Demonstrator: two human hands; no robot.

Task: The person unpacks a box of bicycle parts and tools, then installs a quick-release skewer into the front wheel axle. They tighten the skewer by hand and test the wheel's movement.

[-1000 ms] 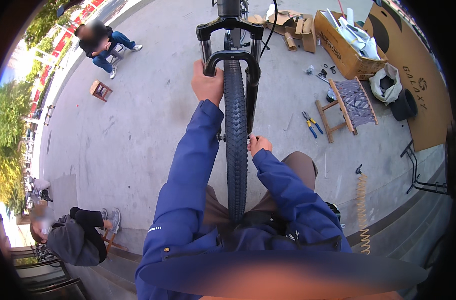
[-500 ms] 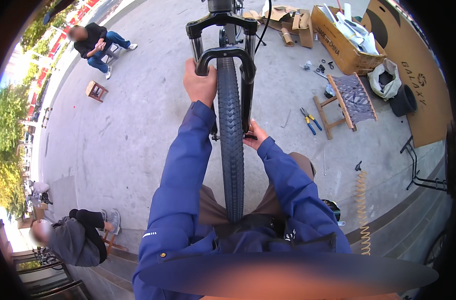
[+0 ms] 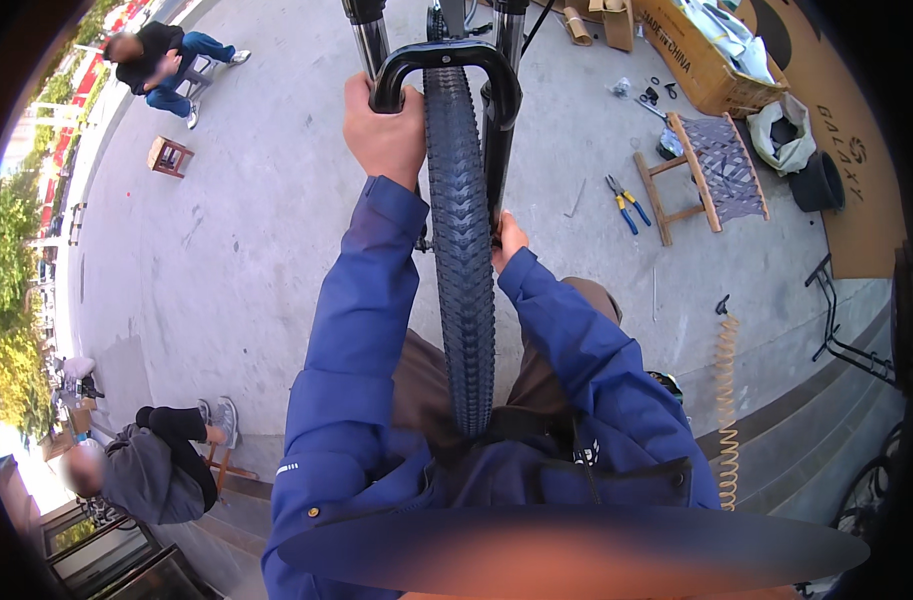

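A bicycle's front wheel with a black knobby tyre (image 3: 458, 230) stands upright between my knees. The black suspension fork (image 3: 446, 55) straddles it, its arch crossing over the tyre. My left hand (image 3: 384, 135) is wrapped round the left fork leg, just under the arch. Low on the other side, my right hand (image 3: 511, 243) is closed at the bottom end of the right fork leg, by the wheel's axle. Its fingertips are partly hidden behind the leg, so what they grip cannot be made out.
Pliers (image 3: 628, 205) lie on the concrete right of the wheel, beside a folding stool (image 3: 716, 175). Beyond are a cardboard box (image 3: 711, 60), a white sack (image 3: 779, 135) and a black bucket (image 3: 816, 183). A coiled hose (image 3: 726, 410) lies nearer. Two people sit at left, near a small wooden stool (image 3: 169, 157).
My view has shifted, so the fork and wheel sit higher in it. My right hand has turned and closed more; a black lever-like piece at its fingers no longer shows. The left hand keeps its grip.
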